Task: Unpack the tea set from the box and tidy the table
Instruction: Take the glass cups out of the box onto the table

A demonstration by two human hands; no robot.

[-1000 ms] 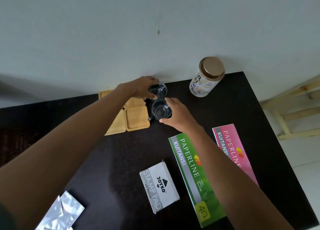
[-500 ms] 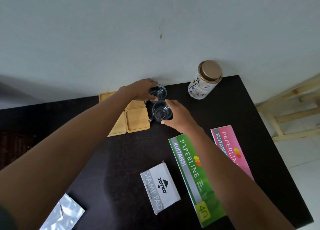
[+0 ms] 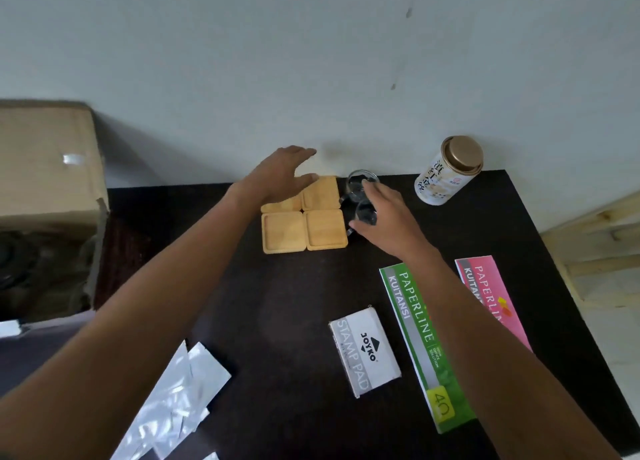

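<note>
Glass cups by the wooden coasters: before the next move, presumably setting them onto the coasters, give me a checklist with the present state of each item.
1. Near glass cup under control: ok, the right hand wraps it.
2. Far glass cup free of the hands: cannot tell, the right fingertips overlap its rim.
3. Left hand empty: ok, open and flat above the rear coasters.
4. Wooden coasters laid out: ok, four in a square, tops bare where visible.
5. Cups stand upright: cannot tell, the hand hides most of the near one.
6. Tea tin clear of the cups: ok, apart at the right.
</note>
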